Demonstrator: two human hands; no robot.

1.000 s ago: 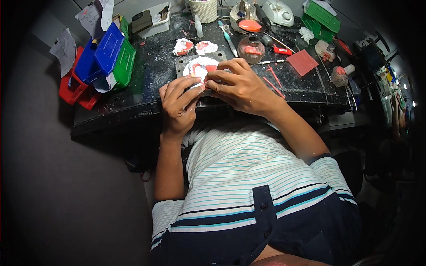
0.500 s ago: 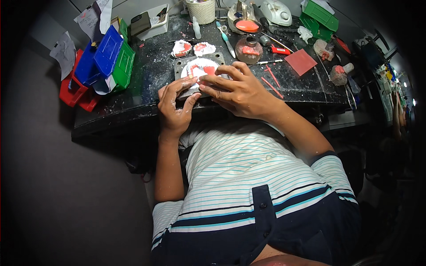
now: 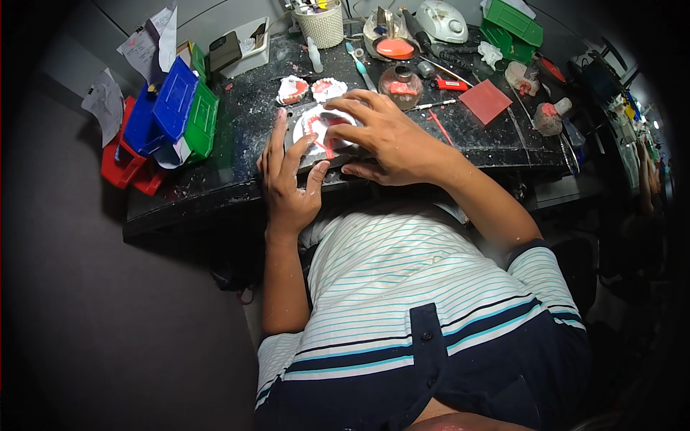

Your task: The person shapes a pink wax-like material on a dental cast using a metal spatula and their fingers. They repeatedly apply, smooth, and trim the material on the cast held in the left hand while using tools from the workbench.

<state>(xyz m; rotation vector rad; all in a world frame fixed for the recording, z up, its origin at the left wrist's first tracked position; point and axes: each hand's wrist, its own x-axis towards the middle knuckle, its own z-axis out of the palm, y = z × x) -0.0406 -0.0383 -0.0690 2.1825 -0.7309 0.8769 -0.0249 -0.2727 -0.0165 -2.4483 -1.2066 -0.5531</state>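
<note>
A metal flask half (image 3: 290,122) filled with white plaster (image 3: 300,131) lies near the table's front edge. A curved red wax form (image 3: 311,126) sits in the plaster, and a red wax strip (image 3: 329,147) runs toward the near rim. My left hand (image 3: 291,179) is at the left side, fingers apart, its index fingertip close to the strip and its thumb by the near edge. My right hand (image 3: 388,136) arches over the right part with spread, bent fingers, hiding some of the plaster. Two white dental casts with red wax (image 3: 292,90) (image 3: 329,89) rest just behind.
Red wax sheet (image 3: 486,101), a thin wax stick (image 3: 440,126), a spirit burner (image 3: 400,86) and a toothbrush (image 3: 361,65) lie to the right and behind. Blue bins (image 3: 172,93) and green bins (image 3: 201,118) stand left. A woven basket (image 3: 321,26) is at the back.
My left fingers have opened and straightened away from the plaster's near edge. The right hand has shifted slightly up over the plaster. A red strip now shows at the near side.
</note>
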